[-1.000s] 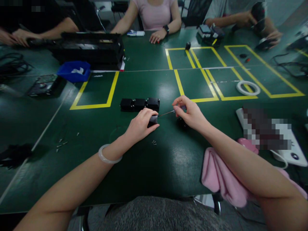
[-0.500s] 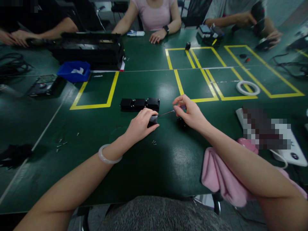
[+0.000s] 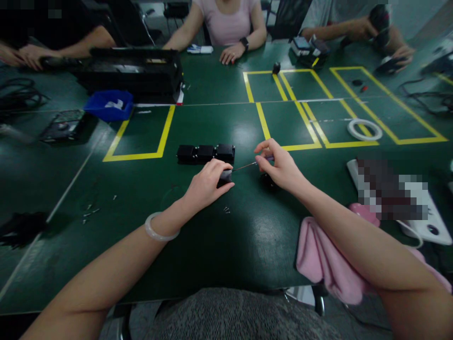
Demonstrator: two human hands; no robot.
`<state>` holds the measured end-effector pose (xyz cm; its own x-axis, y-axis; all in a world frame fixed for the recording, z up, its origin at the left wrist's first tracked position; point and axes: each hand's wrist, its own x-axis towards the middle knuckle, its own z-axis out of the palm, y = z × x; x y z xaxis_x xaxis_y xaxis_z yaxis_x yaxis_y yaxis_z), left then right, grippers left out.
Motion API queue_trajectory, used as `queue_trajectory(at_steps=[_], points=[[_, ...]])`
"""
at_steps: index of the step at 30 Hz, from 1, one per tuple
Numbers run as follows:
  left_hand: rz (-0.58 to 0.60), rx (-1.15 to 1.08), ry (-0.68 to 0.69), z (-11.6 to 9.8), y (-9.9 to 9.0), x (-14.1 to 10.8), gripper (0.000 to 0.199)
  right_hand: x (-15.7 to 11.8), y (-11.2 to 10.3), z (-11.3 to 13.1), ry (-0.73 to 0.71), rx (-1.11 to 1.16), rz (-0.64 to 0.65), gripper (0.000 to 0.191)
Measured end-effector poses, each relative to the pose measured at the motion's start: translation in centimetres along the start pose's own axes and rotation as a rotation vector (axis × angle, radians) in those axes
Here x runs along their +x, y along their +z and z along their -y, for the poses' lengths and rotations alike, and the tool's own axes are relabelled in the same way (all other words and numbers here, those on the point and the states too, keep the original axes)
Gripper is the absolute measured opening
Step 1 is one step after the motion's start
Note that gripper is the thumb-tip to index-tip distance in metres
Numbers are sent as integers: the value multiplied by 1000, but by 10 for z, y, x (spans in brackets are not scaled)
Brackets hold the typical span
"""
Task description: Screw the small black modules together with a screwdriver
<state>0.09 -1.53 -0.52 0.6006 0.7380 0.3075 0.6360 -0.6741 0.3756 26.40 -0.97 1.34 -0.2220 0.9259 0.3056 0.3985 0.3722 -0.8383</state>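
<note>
Green, yellow-taped tabletop (image 3: 198, 264), and over on the left lie loose silver screws (image 3: 96, 210); now your left hand (image 3: 204, 186) clasps a small black block (image 3: 225, 176), just near of a row of three black blocks (image 3: 205, 152). Rightward, a thin metal-shafted screwdriver (image 3: 245, 165) points at it, pinched by your right hand (image 3: 281, 167): apparently screw-turning, calling for steady, aligned twisting.

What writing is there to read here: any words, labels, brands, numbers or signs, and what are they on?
None can be read.
White device: partly pixelated; its small dark marks are too blurred to read.
Black block under the left hand: no lettering visible.
Row of three black blocks: none visible.
Yellow tape: plain lines.
</note>
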Motion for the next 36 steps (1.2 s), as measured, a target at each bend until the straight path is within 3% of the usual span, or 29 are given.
queue_trajectory(at_steps=[6,10,13,18,25,27,31,36], points=[[-4,4,0,1,0,0,38,0,0,3,13,4,-1,12],[7,2,-4,0,0,0,38,0,0,6,69,-21,25,21],[16,0,-16,0,-1,0,38,0,0,3,36,-5,18,10],[13,-8,-21,0,-1,0,37,0,0,0,-17,-11,1,13],[7,-2,-10,0,0,0,38,0,0,6,81,-8,44,17],[7,-2,-11,1,0,0,37,0,0,4,50,-2,30,10],[-2,-8,-14,1,0,0,37,0,1,0,-25,-8,-3,14],[-1,-21,-8,1,0,0,38,0,1,1,48,3,16,14]])
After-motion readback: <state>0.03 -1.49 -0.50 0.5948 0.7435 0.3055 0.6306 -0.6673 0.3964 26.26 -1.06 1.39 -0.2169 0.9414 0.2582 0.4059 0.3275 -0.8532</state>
